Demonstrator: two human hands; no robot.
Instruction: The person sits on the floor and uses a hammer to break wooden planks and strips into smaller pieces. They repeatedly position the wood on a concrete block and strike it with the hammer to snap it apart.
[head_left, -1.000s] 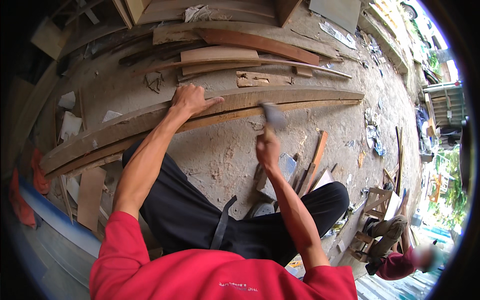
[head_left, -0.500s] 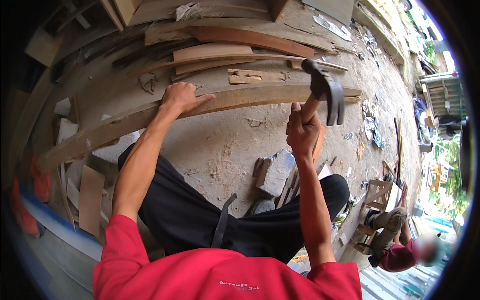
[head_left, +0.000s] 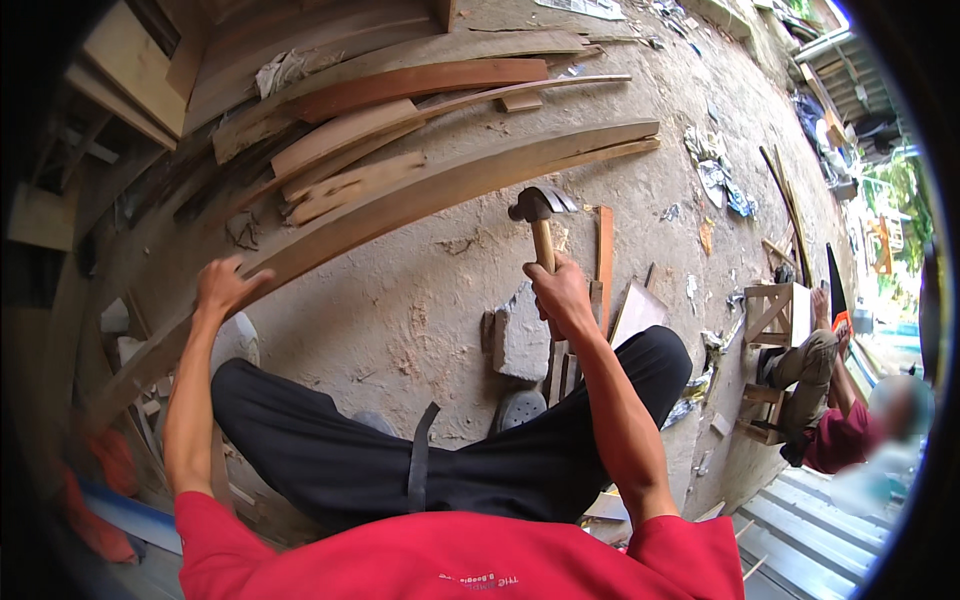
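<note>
Weathered brown timber: the long plank (head_left: 430, 200) runs slantwise beyond my knees, low at my left, its far end up to the right. A dark gap shows along its near edge at that far end; split or second strip, I cannot tell.

My left hand (head_left: 225, 285) lies over the plank toward its left part, thumb splayed; how firmly those fingers close, I cannot tell. My right hand (head_left: 562, 292) has its fingers wrapped round the handle of the hammer (head_left: 542, 232), head up, claw to the right, near the plank but apart from it.

Risks, my judgement: with one hand at the left, the far end could kick or roll if struck off-centre. A blow near the gap could widen it. A glancing hit could skid toward my thumb if the hand sat closer to the strike.

Further out: pale block (head_left: 522, 335) and reddish batten (head_left: 604, 250) at my right, where a low backswing could clip them. Beyond the plank, a knotty offcut (head_left: 355, 188) and a red-brown board (head_left: 420, 85). Far right, a co-worker (head_left: 835, 430) sits near a saw (head_left: 835, 285).
</note>
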